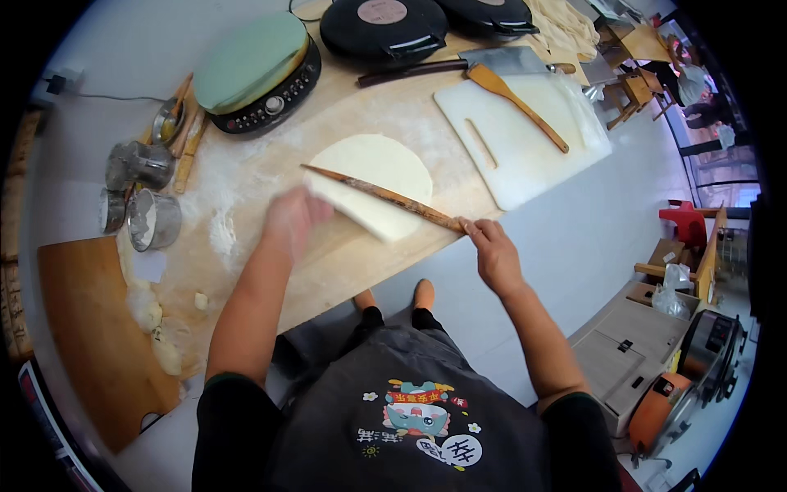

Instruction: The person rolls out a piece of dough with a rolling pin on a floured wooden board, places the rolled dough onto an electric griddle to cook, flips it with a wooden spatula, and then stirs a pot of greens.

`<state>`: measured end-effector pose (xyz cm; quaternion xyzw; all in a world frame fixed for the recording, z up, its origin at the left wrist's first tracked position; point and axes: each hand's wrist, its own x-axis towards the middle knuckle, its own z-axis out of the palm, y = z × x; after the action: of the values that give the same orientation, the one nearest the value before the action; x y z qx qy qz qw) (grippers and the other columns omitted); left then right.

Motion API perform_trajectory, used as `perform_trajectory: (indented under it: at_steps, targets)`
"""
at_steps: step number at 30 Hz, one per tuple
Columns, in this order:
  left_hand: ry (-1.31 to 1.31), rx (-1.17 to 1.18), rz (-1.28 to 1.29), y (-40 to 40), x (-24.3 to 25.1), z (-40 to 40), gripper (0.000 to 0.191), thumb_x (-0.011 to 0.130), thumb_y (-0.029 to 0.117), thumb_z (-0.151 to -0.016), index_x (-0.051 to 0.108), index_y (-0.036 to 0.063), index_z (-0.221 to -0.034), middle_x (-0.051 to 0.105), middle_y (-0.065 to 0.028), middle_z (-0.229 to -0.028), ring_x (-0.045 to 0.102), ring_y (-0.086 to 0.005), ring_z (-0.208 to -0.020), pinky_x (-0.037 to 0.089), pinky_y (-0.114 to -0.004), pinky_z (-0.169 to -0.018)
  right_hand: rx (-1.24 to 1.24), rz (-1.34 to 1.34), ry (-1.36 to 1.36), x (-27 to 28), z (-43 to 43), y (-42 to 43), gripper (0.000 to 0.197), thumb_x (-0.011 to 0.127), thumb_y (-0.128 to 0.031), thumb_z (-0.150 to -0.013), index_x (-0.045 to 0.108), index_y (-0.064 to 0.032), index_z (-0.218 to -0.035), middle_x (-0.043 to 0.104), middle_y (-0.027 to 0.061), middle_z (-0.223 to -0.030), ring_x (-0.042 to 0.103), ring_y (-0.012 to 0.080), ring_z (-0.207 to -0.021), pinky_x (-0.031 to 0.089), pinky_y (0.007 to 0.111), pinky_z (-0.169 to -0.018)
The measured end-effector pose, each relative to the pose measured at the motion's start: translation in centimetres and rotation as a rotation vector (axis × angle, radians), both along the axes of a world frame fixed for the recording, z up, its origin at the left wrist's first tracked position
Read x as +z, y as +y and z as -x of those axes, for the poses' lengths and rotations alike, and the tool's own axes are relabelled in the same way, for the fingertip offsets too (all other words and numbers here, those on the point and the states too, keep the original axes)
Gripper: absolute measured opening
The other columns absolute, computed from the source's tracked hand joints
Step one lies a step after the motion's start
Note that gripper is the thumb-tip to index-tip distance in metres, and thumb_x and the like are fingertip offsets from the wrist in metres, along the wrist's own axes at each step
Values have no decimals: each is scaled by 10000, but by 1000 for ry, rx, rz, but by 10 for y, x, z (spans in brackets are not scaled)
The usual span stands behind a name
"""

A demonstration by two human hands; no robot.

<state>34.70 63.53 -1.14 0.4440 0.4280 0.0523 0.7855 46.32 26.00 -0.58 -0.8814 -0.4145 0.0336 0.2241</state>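
A tapered wooden rolling pin (384,195) lies slantwise across a thin round sheet of dough (381,161) on the floured wooden board (258,169). My right hand (497,255) grips the pin's near right end, just past the board's front edge. On this side of the pin, a flap of the dough ends in a straight edge and looks raised or folded. My left hand (298,212) is blurred at the dough's left edge, below the pin's far tip. Whether its fingers hold the dough cannot be told.
A green-lidded electric griddle (252,64) and black round griddles (384,27) stand behind. Right of the dough lie a white cutting board (522,132), a wooden spatula (516,104) and a cleaver (510,59). Metal cups (157,221) and dough pieces (144,307) sit at left.
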Motion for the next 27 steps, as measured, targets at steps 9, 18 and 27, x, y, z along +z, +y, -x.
perform_trajectory:
  at_steps: [9,18,27]
  targets:
    - [-140,-1207,-1579,-60,-2,11,692,620,251,-923,377,2,-1522,333,-241,-1594,249,-374,-1520,123,-503,-1265,195,20,95,13,28,-24,588,551,16,-832,594,-131,-1400,631,108,-1105,611,306,-967,542,400,-806]
    - [131,-1014,-1869,-41,-30,0,621,581,327,-975,395,204,-1555,285,-146,-1649,268,-350,-1519,168,-592,-1229,210,78,60,9,19,-11,601,522,3,-875,531,-162,-1453,622,96,-1123,634,299,-1018,564,400,-775]
    - [158,-1076,-1788,7,-30,32,671,592,369,-966,376,165,-1567,192,-172,-1682,148,-342,-1564,58,-594,-1241,111,-36,531,-5,125,43,650,540,6,-922,377,-105,-1541,618,218,-1042,643,434,-937,534,477,-801]
